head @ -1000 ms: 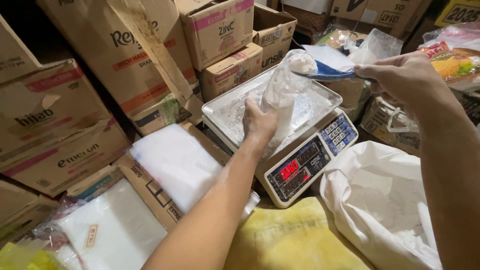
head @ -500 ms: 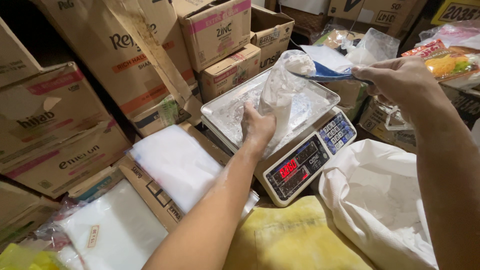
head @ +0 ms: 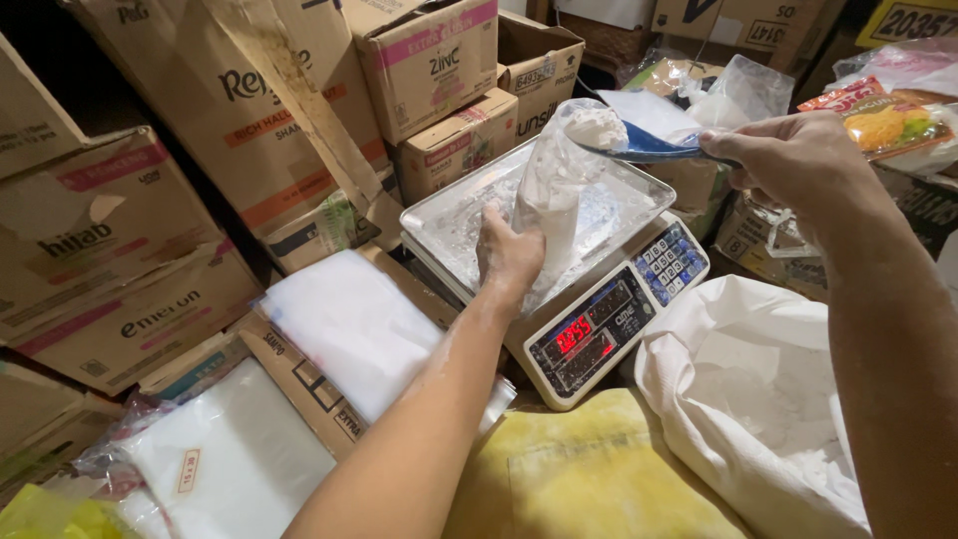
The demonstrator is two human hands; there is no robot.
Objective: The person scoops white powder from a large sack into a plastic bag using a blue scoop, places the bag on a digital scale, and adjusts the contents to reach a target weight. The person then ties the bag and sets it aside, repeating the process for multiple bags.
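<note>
Barely shifted, right hand [head: 798, 160] grips blue plastic scoop [head: 644, 148] over clear plastic bag of white powder [head: 557, 190], left hand [head: 509, 255] clasping it upright on steel scale tray [head: 439, 215].

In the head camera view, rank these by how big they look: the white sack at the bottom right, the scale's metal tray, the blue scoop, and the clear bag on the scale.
1. White sack, though it lies nearest the camera.
2. Metal tray.
3. Clear bag, held by the left hand.
4. Blue scoop, in the right hand.
</note>
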